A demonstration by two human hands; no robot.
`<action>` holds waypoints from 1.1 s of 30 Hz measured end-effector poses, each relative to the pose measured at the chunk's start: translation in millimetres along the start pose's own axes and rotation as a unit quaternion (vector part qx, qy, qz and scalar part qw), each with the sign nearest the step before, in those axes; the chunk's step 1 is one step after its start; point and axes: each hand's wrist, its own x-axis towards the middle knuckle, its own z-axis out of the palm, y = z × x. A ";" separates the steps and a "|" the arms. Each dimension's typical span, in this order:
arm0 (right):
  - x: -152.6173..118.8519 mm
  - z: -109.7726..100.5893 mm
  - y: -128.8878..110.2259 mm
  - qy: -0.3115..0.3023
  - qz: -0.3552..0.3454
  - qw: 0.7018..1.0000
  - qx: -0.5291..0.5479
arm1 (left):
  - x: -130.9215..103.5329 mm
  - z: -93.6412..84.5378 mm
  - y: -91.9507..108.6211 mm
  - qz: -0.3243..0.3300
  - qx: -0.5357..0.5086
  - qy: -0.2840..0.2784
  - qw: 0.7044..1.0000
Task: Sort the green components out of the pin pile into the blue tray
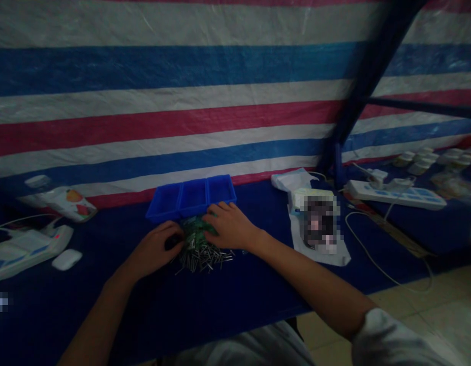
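Silvery nails [202, 256] are pointing many ways, long axes crossing. My left hand [157, 249] and right hand [233, 226] are cupping them, fingers parted.

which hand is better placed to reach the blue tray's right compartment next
The right hand, probably: its fingers are close by that compartment; the left hand is farther off, beside the metal pile.

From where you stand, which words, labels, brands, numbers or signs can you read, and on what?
No text can be read here.
White package with fruit print: any wording too blurred.
Jars at far right: any labels too small and blurred.
Blue tray: no lettering visible.
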 end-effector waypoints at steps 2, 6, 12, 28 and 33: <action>-3.6 8.8 0.0 0.002 0.013 1.000 0.004 | -0.2 2.9 -1.8 -0.002 -0.001 0.014 1.000; -10.6 17.5 -2.8 -0.003 0.023 1.000 0.006 | -1.0 9.5 -6.3 -0.010 0.005 0.022 1.000; -9.9 19.2 -5.2 0.010 0.057 0.998 0.005 | 0.3 14.9 -9.7 -0.014 0.004 0.032 0.999; -13.7 13.6 -2.2 -0.006 0.127 0.992 0.015 | 5.0 14.8 -0.1 -0.019 -0.003 0.022 1.000; -14.3 8.8 -1.5 -0.008 0.128 0.991 0.022 | 4.6 13.3 0.1 -0.018 0.004 0.017 1.000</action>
